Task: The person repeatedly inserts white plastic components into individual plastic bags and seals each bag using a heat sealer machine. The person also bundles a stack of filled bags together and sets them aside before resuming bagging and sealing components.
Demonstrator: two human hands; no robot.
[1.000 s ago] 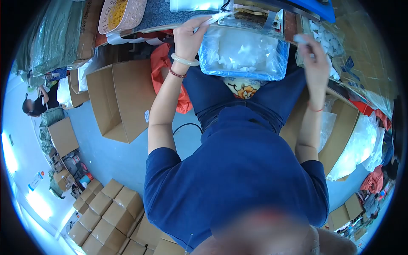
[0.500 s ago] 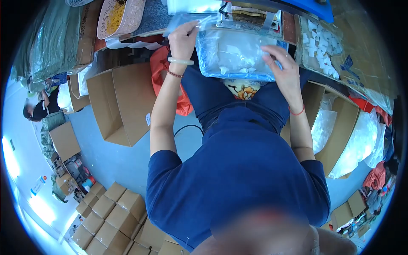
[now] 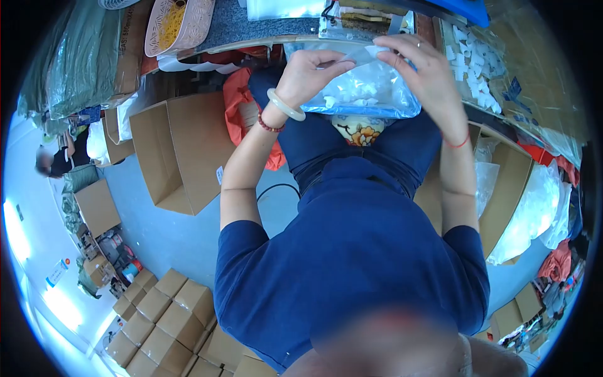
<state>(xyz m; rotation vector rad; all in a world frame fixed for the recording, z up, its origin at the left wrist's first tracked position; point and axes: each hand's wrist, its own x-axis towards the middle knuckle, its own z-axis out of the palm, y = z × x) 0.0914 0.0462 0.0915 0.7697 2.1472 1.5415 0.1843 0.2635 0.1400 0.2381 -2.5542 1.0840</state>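
"Noting changes?"
"Hands, apart before, meet: left hand (image 3: 311, 73) pinches clear plastic bag (image 3: 360, 58), right hand (image 3: 422, 68) grasps small white plastic piece (image 3: 375, 50) against it, above blue plastic-lined tub (image 3: 409, 105). Both serve one bag."

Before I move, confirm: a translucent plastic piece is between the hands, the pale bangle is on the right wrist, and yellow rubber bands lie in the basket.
Wrong wrist: the head view shows the pale bangle on the left wrist. The translucent plastic piece is between left hand and right hand, and yellow rubber bands lie in the basket.
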